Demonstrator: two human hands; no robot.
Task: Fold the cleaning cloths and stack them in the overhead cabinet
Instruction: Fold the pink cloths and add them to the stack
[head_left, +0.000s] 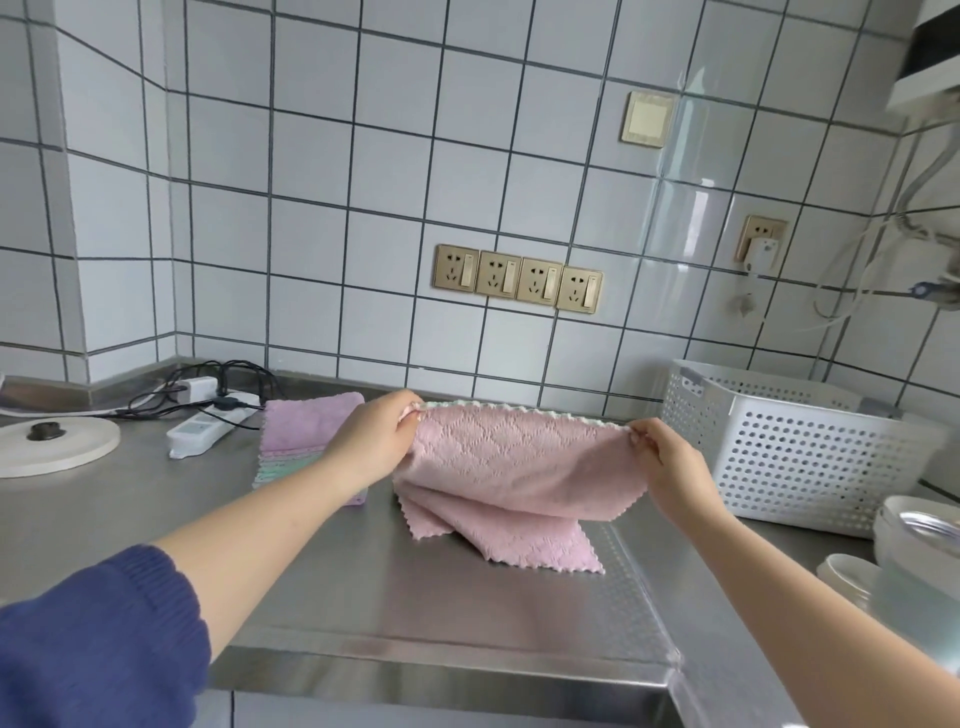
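Pinching the far left corner of a pink cloth (511, 467), the left hand (371, 441) hangs above a steel counter (441, 603), its fingers curled round the zigzag edge. The right hand (670, 467) grips the opposite corner the same way, thumb and fingers closed on the fabric, so the top edge runs taut between the two hands. A pale green underside shows along that raised edge. Below the hands the cloth sags and its lower part lies crumpled on the counter, one corner spread toward the person and to the right.

Just beyond and beneath the left hand sits a stack of folded cloths (306, 441), a lilac one on top with mint and pink layers showing at its side; the left forearm crosses its near corner. Further left of that hand lie a white power strip (208, 428) with black cables and a white adapter plugged in, and a round white lid (52, 447) with a dark knob.

To the right of the right hand, close by, stands a white perforated basket (800, 447). Nearer the person on that side are stacked white bowls (914, 525).

Behind both hands the white tiled wall carries a row of four gold sockets (519, 278). A blue sleeve (98, 644) covers the left upper arm.
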